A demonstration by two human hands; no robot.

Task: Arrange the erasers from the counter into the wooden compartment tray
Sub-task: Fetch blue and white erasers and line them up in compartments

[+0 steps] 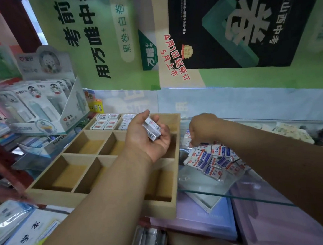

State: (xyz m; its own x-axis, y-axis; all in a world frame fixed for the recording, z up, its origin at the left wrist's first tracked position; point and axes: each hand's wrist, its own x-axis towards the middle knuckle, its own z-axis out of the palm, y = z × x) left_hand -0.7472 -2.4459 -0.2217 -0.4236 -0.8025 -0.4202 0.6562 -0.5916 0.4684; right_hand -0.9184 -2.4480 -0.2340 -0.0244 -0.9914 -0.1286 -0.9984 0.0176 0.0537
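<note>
From the head camera, the wooden compartment tray [51,186] sits left of centre on the surface, its far end toward the poster-covered wall. Its two far-left compartments already hold wrapped erasers lying flat in rows: one group [106,121] at the far corner and a second group [125,122] just beside it, partly hidden by the left hand. The nearer compartments that can be seen show bare wood. The left hand [145,138] hovers palm-up over the middle of the tray, its fingers curled round a small stack of wrapped erasers [152,130] with barcodes facing up; that grip is closed loosely on the stack. To the right of the tray, on the glass surface [239,189], lies a loose pile of erasers [216,161] in white wrappers with blue and red print, tumbled at all angles. The right hand [202,129] reaches down to the far edge of this pile, knuckles toward the camera and fingers bent downward; the fingertips are hidden behind the hand, so I cannot tell whether its grip has an eraser or none. At the far left stands a cardboard display box [67,110] of carded items, and notebooks [19,240] lie at the near left.
</note>
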